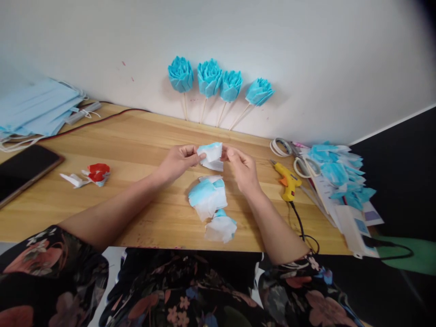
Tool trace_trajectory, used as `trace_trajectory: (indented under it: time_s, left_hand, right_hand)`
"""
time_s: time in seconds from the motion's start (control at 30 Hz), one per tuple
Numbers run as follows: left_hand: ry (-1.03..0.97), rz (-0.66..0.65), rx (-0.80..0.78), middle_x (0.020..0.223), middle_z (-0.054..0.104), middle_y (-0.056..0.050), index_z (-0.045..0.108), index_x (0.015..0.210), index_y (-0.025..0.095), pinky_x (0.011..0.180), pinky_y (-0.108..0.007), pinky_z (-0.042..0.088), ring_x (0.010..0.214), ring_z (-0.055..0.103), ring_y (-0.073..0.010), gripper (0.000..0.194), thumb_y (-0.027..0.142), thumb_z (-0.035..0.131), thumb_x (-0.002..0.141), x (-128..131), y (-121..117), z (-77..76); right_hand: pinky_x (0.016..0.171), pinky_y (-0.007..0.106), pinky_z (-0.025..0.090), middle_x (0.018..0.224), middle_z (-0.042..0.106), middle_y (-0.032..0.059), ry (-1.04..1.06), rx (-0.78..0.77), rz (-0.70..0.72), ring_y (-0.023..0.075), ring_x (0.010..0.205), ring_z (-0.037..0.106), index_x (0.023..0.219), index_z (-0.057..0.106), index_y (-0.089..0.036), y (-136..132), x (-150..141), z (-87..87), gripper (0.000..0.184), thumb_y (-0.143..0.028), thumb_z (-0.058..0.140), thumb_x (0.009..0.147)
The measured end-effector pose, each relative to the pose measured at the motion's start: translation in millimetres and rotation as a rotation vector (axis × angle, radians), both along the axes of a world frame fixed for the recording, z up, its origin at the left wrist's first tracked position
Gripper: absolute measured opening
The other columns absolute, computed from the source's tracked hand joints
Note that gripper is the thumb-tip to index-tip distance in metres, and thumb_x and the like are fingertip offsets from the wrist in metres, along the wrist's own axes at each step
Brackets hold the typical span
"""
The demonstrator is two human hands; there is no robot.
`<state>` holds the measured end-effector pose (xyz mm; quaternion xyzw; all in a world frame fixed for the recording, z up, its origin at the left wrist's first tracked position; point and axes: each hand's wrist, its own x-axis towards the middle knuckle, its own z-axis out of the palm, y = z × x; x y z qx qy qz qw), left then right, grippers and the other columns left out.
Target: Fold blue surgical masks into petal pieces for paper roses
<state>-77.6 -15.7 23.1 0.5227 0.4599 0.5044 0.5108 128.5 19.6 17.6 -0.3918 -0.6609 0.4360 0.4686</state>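
Note:
Between my two hands, above the wooden table (pixel 146 136), is a folded piece of white and light blue mask fabric (pixel 213 154). My left hand (pixel 179 163) pinches its left edge between thumb and fingers. At its right edge the thumb and fingertips of my right hand (pixel 241 168) close on it. Just below lies a small pile of blue and white fabric pieces (pixel 208 195). Closer to the table's front edge rests another crumpled fabric piece (pixel 221 227), mostly white with blue edges.
Blue fabric flowers on sticks (pixel 209 77) lean against the wall. On the right lie a yellow glue gun (pixel 289 181), scissors (pixel 306 167), a tape roll (pixel 281 147) and cut fabric (pixel 335 168). Leftward are a phone (pixel 25 170), face masks (pixel 44 106) and red-and-white scraps (pixel 98 173).

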Motion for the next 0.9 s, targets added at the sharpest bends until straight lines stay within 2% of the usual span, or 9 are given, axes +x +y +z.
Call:
trace_trajectory:
  time_s: [0.07,0.13,0.27,0.43,0.53,0.73,0.9]
  left_hand:
    - [-0.006,-0.016,0.015,0.061,0.050,0.002,0.056,0.063,0.017,0.057,-0.025,0.032,0.059,0.042,-0.0100,0.034,0.044,0.074,0.073,1.1,0.2,-0.9]
    - [-0.008,-0.050,0.020,0.061,0.051,0.002,0.057,0.064,0.017,0.057,-0.025,0.033,0.058,0.042,-0.0103,0.033,0.044,0.074,0.074,2.3,0.4,-2.2]
    - [-0.005,-0.091,0.013,0.061,0.052,0.002,0.060,0.065,0.017,0.056,-0.025,0.034,0.058,0.043,-0.0102,0.030,0.042,0.074,0.075,2.6,-0.1,-2.7]
    - [0.029,-0.100,0.016,0.062,0.056,0.001,0.062,0.066,0.017,0.058,-0.025,0.036,0.059,0.046,-0.0109,0.025,0.039,0.070,0.076,1.1,-1.3,-0.4]
    - [0.052,-0.074,0.035,0.065,0.056,0.001,0.060,0.068,0.017,0.059,-0.025,0.037,0.061,0.048,-0.0108,0.026,0.040,0.071,0.075,2.5,-1.1,0.8]
    - [0.011,0.015,0.111,0.085,0.064,-0.001,0.063,0.097,0.017,0.069,-0.025,0.046,0.076,0.057,-0.0129,0.037,0.041,0.077,0.073,5.6,-0.2,2.5]
    - [-0.089,0.109,0.108,0.073,0.061,0.000,0.061,0.079,0.017,0.065,-0.025,0.045,0.067,0.054,-0.0111,0.027,0.040,0.075,0.077,4.1,-1.4,2.4]
  right_hand:
    - [0.088,0.035,0.056,0.107,0.077,0.0029,0.001,-0.015,0.029,0.0182,0.095,0.070,0.109,0.075,-0.027,-0.9,-2.1,-0.5,0.039,-0.056,0.069,0.084]
    - [0.087,0.034,0.056,0.104,0.077,0.0026,-0.011,-0.019,0.036,0.0180,0.095,0.070,0.108,0.074,-0.025,-1.7,-3.8,-0.6,0.039,-0.054,0.073,0.081]
    - [0.076,0.030,0.054,0.084,0.074,0.0004,-0.105,0.017,-0.020,0.0146,0.077,0.067,0.089,0.072,-0.022,-1.6,-2.3,-1.1,0.028,-0.049,0.069,0.085]
    - [0.080,0.031,0.054,0.090,0.076,0.0017,-0.109,0.068,-0.041,0.0165,0.084,0.068,0.092,0.074,-0.023,0.7,1.7,-2.1,0.024,-0.045,0.068,0.086]
    - [0.075,0.028,0.052,0.082,0.073,0.0003,-0.096,0.064,-0.059,0.0148,0.077,0.065,0.086,0.072,-0.021,-0.1,0.5,-0.1,0.023,-0.043,0.067,0.085]
    - [0.071,0.026,0.050,0.075,0.069,-0.0018,-0.133,0.071,-0.048,0.0129,0.071,0.061,0.080,0.069,-0.020,-5.4,-3.2,3.9,0.022,-0.041,0.066,0.087]
    - [0.072,0.026,0.050,0.081,0.073,-0.0009,-0.159,0.047,-0.026,0.0136,0.074,0.064,0.084,0.072,-0.020,-3.7,-2.6,0.2,0.024,-0.043,0.067,0.086]
